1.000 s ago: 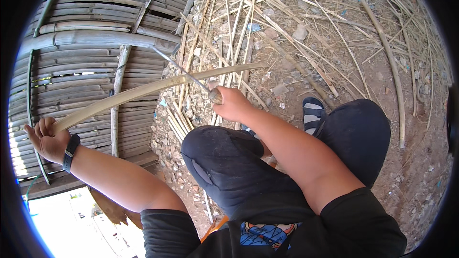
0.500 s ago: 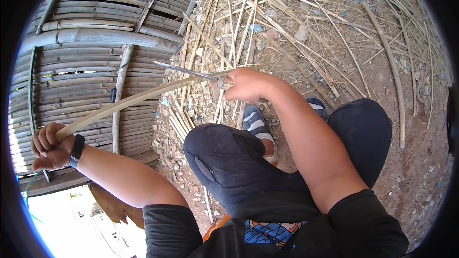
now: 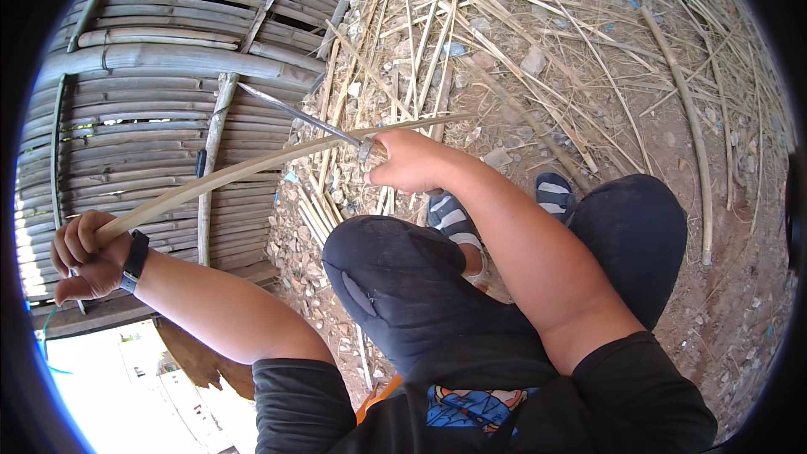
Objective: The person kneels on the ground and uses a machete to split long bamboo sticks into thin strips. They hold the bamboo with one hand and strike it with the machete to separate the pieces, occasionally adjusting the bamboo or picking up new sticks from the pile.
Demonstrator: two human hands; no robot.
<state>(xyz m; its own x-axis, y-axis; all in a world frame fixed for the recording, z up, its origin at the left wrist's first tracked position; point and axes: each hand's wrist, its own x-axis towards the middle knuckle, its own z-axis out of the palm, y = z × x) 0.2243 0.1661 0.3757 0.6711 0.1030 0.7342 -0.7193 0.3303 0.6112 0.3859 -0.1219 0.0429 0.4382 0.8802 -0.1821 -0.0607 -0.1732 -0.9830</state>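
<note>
Our left hand (image 3: 88,256) is closed around the near end of a long pale bamboo strip (image 3: 227,173), its fingers curled over the strip and its thumb sticking out below. We wear a dark watch (image 3: 134,262) on that wrist. From there the strip rises in a slight curve to the right, passing in front of a slatted bamboo wall (image 3: 168,101) and an upright pole (image 3: 216,126); its far end reaches over the littered ground.

Our right hand (image 3: 408,161) grips the handle of a knife (image 3: 303,116), whose narrow blade points up and to the left. Just ahead of that fist the blade crosses the strip in our view; whether the two touch, we cannot tell.

Below our hands are our bent knees in dark trousers (image 3: 395,286), and beyond them our strapped sandals (image 3: 452,220) on the dirt. A small bunch of split strips (image 3: 315,217) lies between the wall and our left knee. More thin strips (image 3: 433,42) are strewn among stones and dry stalks farther off, and a long stick (image 3: 685,109) lies to our right.
</note>
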